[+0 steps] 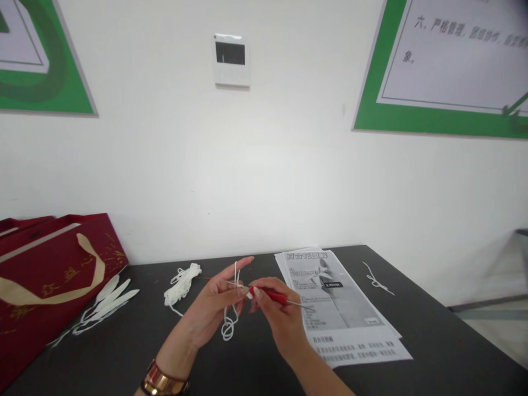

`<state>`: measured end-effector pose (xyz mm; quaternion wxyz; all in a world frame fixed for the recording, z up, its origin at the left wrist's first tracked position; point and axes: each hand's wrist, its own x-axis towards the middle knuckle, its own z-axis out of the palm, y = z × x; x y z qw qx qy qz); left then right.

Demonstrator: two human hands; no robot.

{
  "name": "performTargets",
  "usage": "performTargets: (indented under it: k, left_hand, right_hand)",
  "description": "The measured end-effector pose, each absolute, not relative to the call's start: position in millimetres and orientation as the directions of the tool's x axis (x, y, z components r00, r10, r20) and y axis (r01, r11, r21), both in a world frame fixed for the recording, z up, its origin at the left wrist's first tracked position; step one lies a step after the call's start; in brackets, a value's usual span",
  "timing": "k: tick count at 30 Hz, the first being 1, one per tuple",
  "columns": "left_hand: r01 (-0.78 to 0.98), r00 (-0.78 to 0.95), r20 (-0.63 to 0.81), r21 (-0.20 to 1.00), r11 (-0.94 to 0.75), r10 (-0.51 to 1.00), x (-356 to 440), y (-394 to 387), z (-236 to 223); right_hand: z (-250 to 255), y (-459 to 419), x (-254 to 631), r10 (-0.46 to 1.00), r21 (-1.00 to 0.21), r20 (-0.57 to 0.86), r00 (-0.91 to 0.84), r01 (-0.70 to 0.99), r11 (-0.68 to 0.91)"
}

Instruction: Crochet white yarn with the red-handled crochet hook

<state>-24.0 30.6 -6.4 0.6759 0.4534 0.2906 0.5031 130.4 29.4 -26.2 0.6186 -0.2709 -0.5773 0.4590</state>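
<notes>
My left hand (214, 308) is raised over the dark table (433, 341), forefinger stretched up with white yarn (228, 324) looped over it, thumb and other fingers pinching the strand; a small loop of yarn hangs below the palm. My right hand (280, 319) pinches a red-handled crochet hook (274, 297), its tip meeting the yarn at my left fingertips. A gold watch (165, 380) sits on my left wrist.
A small skein of white yarn (181, 283) lies behind my left hand. White crocheted petals (105, 302) lie left of it, beside a dark red gift bag (49, 280). Printed instruction sheets (342, 308) lie to the right, with a short yarn scrap (377, 280) beyond.
</notes>
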Motion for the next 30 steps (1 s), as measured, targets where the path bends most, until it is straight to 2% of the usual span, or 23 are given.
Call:
performTargets:
  k: [6, 10, 14, 19, 25, 27, 30]
  left_hand:
    - [-0.411, 0.263, 0.107, 0.911, 0.011, 0.959, -20, 27, 2]
    - [-0.4, 0.261, 0.099, 0.917, 0.014, 0.96, -17, 26, 2]
    - [-0.413, 0.296, 0.102, 0.91, 0.031, 0.95, -16, 28, -2]
    - [-0.476, 0.304, 0.097, 0.877, 0.063, 0.948, -18, 30, -4]
    - [-0.671, 0.299, 0.196, 0.739, 0.06, 0.934, -12, 25, -7]
    - [-0.692, 0.296, 0.209, 0.719, 0.058, 0.932, -9, 24, -8]
    - [-0.657, 0.288, 0.184, 0.752, 0.054, 0.94, -9, 23, -7]
  right_hand:
    - [-26, 32, 125, 0.928, -0.883, 0.322, -0.187, -0.414, 0.223]
    - [-28, 32, 121, 0.962, -0.827, 0.185, -0.201, -0.56, 0.042]
    - [-28, 35, 122, 0.965, -0.778, 0.112, -0.235, -0.625, -0.062]
    - [-26, 33, 123, 0.954, -0.713, 0.104, -0.281, -0.69, -0.125]
    - [-21, 24, 120, 0.942, -0.619, 0.115, -0.317, -0.764, -0.182]
    - [-20, 23, 120, 0.946, -0.623, 0.128, -0.297, -0.766, -0.156]
    - [-22, 25, 121, 0.956, -0.703, 0.177, -0.233, -0.71, -0.043]
